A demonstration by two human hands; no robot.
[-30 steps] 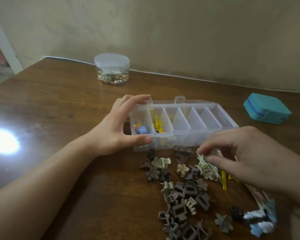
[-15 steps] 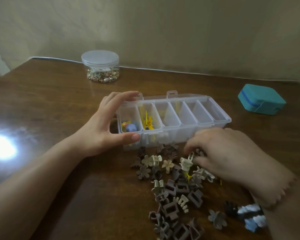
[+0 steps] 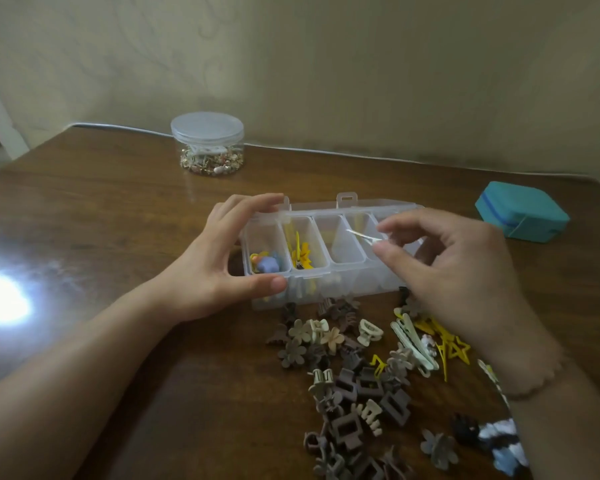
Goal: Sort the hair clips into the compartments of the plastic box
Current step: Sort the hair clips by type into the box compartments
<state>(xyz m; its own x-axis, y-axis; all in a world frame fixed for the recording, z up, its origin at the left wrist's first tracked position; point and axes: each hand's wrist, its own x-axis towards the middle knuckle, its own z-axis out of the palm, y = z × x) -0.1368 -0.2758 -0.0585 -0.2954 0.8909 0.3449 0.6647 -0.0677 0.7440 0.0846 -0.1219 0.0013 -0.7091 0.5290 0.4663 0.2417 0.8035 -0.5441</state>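
Clear plastic box [image 3: 329,275], teal case [image 3: 522,211], brown table [image 3: 101,209], yellow star clips [image 3: 447,344].

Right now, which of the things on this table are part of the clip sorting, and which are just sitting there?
Part of the job:
box, steadied by the left hand
small clip, pinched in the right hand over the box
loose clips on the table

Just lying about:
jar, lid on
teal case
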